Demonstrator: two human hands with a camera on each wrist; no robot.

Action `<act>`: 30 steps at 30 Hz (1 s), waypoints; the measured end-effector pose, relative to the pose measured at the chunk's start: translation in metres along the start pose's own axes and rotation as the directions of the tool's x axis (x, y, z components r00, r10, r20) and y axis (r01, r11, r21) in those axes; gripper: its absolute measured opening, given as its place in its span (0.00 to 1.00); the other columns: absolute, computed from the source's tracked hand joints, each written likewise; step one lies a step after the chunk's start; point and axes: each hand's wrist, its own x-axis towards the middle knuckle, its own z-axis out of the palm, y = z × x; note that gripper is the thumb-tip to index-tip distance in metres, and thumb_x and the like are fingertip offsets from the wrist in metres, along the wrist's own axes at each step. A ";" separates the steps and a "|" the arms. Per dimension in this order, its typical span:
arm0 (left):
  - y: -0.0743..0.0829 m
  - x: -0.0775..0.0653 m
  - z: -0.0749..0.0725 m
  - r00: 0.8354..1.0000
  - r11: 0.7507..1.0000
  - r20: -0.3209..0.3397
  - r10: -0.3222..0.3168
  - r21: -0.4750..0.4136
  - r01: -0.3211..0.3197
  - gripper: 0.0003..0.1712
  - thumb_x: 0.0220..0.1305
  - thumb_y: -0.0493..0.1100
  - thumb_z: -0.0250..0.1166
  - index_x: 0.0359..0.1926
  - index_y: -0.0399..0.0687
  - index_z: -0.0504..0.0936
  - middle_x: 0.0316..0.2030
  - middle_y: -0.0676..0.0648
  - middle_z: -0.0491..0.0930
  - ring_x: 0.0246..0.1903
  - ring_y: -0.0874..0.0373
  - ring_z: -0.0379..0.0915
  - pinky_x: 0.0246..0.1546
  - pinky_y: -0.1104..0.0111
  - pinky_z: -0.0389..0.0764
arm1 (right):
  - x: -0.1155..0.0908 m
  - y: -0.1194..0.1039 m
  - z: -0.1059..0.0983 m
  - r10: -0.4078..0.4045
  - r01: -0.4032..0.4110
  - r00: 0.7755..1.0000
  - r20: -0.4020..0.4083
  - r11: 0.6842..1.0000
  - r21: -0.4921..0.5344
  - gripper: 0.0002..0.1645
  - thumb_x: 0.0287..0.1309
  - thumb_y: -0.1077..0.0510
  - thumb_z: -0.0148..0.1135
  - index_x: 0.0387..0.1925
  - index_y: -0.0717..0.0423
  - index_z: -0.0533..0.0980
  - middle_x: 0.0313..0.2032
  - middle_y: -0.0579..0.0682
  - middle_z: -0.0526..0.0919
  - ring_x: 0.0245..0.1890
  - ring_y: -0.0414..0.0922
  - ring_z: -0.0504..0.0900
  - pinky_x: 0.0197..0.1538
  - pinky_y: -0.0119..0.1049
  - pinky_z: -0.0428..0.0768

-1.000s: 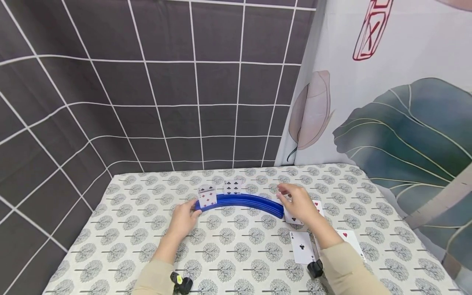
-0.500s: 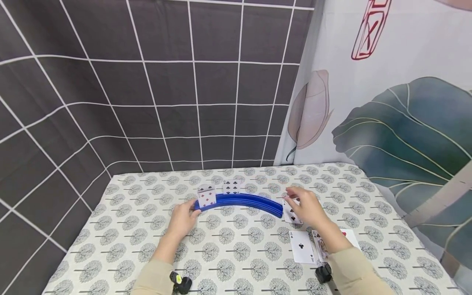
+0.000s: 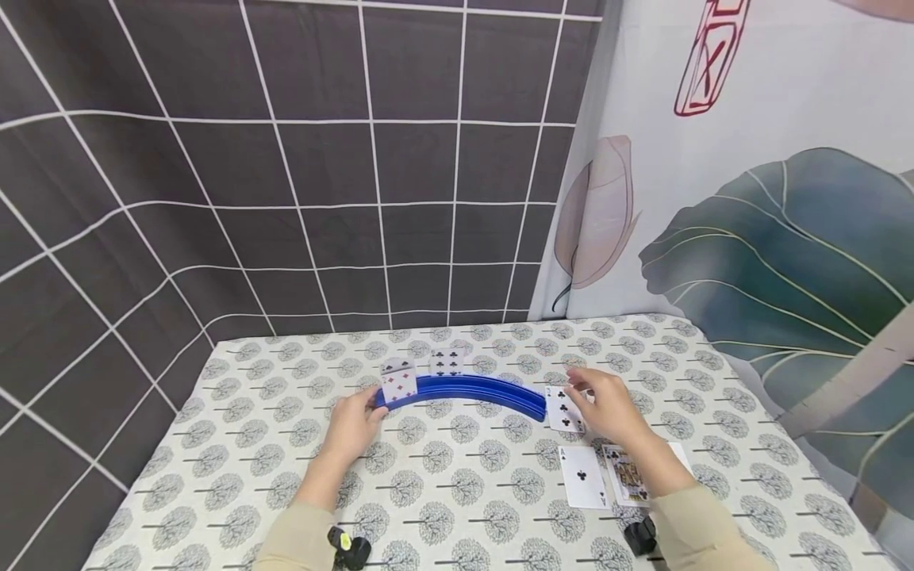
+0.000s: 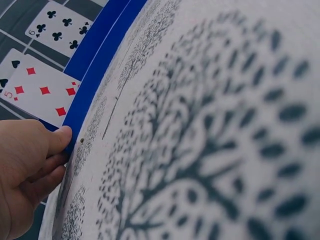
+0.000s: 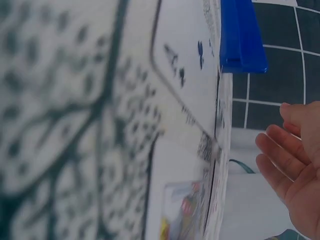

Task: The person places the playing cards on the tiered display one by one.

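My left hand (image 3: 353, 424) pinches the left end of the curved blue card holder (image 3: 478, 387) between thumb and fingers. Standing in its slot at that end is the five of diamonds (image 4: 45, 90), which partly covers a spades card (image 4: 7, 67). Farther along stands the six of clubs (image 4: 57, 27). My right hand (image 3: 607, 404) hovers beyond the holder's right end, its fingers relaxed with nothing between them in the right wrist view. Below and beside it lie a clubs card (image 3: 560, 411), the ace of clubs (image 3: 582, 477) and a face card (image 3: 624, 476).
A white card (image 3: 680, 454) shows partly from behind the right forearm. The tree-print cloth (image 3: 428, 507) covers the table. A dark gridded curtain (image 3: 321, 159) hangs behind, with a leaf-print curtain (image 3: 771, 262) at the right.
My right hand has moved rightward, away from the holder's end. More of the clubs card and the face card shows now, while the heart card beyond is covered. The left hand stays put.
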 end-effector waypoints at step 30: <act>-0.004 0.002 0.002 1.000 1.000 0.004 0.012 -0.014 -0.012 0.30 0.65 0.37 0.68 0.64 0.28 0.73 0.50 0.30 0.83 0.53 0.36 0.80 0.63 0.44 0.74 | -0.029 0.019 -0.035 0.029 -0.027 0.998 0.047 0.998 -0.050 0.20 0.60 0.66 0.68 0.53 0.71 0.78 0.40 0.62 0.87 0.37 0.56 0.87 0.45 0.56 0.86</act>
